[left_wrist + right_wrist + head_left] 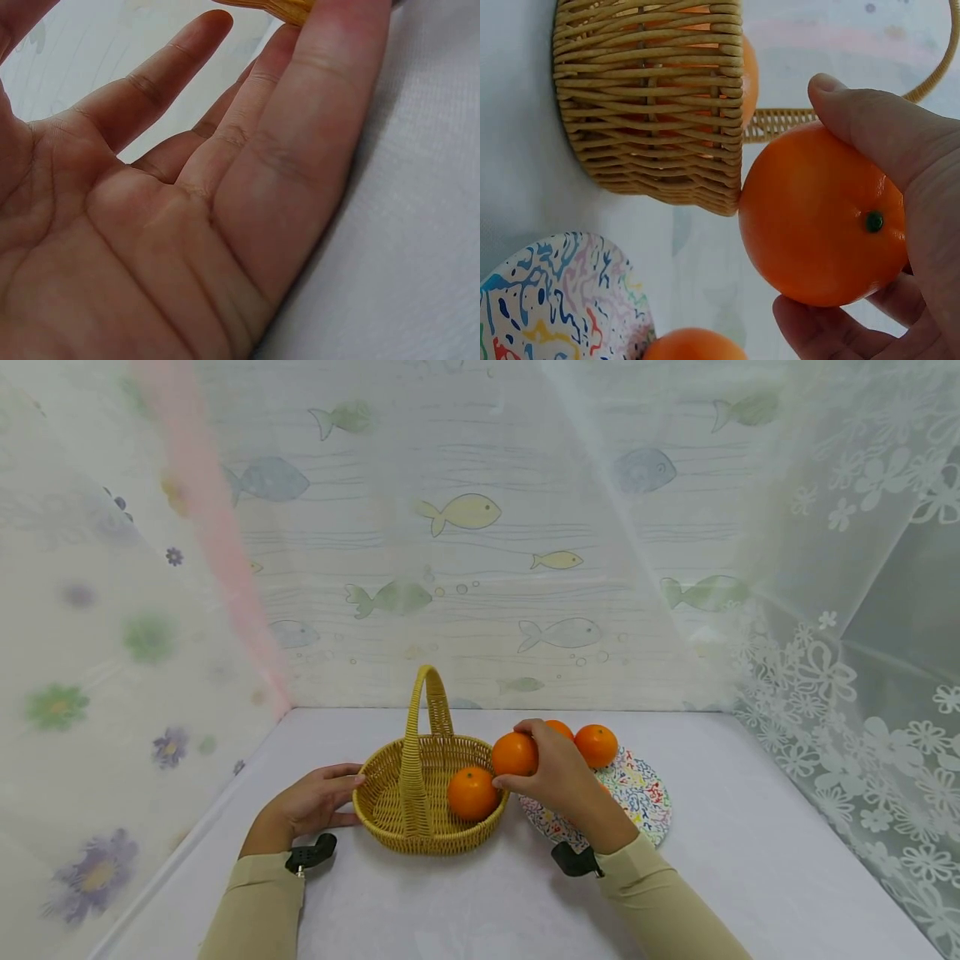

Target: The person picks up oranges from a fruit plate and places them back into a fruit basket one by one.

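Observation:
A yellow wicker basket (382,810) with a tall arched handle stands on the white table, one orange (471,794) lying in its right side. My right hand (558,777) grips a second orange (817,217) between thumb and fingers, right at the basket's right rim. In the right wrist view its green stem end faces the palm. My left hand (318,800) rests against the basket's left side, fingers extended with the tips at the wall. The left wrist view shows the open palm (150,247) and a bit of basket edge (289,9) at the fingertips.
Right of the basket lies a round plate (645,797) with a colourful squiggle pattern. More oranges sit on it, one (596,746) at its back edge, others partly hidden behind my right hand. A fish-print curtain (465,610) hangs behind the table (420,902).

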The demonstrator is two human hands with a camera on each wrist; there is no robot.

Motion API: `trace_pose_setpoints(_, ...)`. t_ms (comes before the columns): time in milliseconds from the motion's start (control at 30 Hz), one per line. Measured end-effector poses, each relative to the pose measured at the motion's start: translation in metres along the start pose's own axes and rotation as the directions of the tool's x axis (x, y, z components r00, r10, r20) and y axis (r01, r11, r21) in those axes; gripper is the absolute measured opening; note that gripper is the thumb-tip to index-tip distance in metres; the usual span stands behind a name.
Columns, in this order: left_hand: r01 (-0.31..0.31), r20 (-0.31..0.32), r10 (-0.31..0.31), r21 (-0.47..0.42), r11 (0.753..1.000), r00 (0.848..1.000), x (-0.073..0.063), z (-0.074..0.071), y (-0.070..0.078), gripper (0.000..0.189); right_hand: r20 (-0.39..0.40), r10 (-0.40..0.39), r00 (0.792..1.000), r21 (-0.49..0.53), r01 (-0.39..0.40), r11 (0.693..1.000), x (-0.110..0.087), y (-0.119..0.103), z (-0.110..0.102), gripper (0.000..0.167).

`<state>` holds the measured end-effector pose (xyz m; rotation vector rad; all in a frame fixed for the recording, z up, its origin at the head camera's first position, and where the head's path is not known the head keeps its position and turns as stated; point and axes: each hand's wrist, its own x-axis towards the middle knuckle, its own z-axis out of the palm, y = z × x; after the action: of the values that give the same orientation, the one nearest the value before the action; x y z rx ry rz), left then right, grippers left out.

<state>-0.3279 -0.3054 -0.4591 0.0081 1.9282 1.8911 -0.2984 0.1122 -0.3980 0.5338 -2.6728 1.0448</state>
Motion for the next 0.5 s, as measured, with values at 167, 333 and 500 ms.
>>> trace_pose_setpoints(167,-0.004,-0.003,0.004,0.005,1.000,1.000,-0.0005,0.0004,0.0004,0.069,-0.004,-0.012,1.000,-0.008,0.012,1.000,0.0006,-0.0007,0.0004,0.082)
trace_pose_setpoints(333,-0.001,-0.010,0.001,0.006,1.000,1.000,-0.0006,0.0002,0.0002,0.071,-0.013,-0.051,0.999,-0.019,0.050,0.999,0.0005,0.0003,0.0017,0.080)
trace_pose_setpoints(500,0.004,-0.013,-0.004,0.005,1.000,1.000,-0.0004,0.0003,0.0000,0.070,-0.036,-0.114,0.993,-0.023,0.113,0.993,0.0005,0.0018,0.0038,0.079)
